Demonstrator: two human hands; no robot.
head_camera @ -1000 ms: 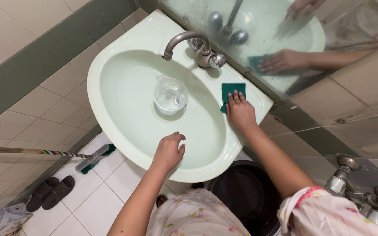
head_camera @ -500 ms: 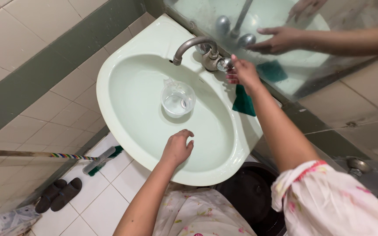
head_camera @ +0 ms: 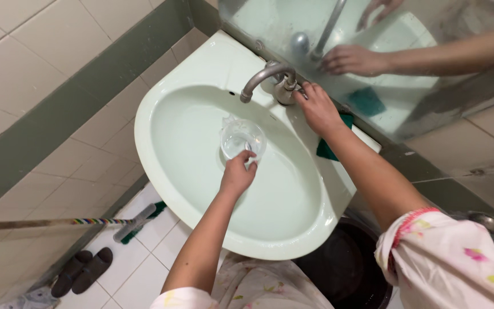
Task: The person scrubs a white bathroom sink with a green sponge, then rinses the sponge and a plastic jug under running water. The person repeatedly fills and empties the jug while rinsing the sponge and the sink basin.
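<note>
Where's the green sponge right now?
Head view: the sponge lies on the sink rim's right side, partly hidden under the right hand's wrist, below the mirror.

A home bathroom, judged by its fittings: a pale green corner washbasin point(head_camera: 201, 171) is fixed where two tiled walls point(head_camera: 58, 86) meet, with a metal tap point(head_camera: 267, 77) at its back edge and a streaked mirror point(head_camera: 430, 63) just above and behind it. Below the washbasin lies a white tiled floor point(head_camera: 138, 269) with a pair of dark slippers point(head_camera: 81, 270), a broom point(head_camera: 135, 220) and a dark bucket point(head_camera: 344, 269) under its right side
</note>
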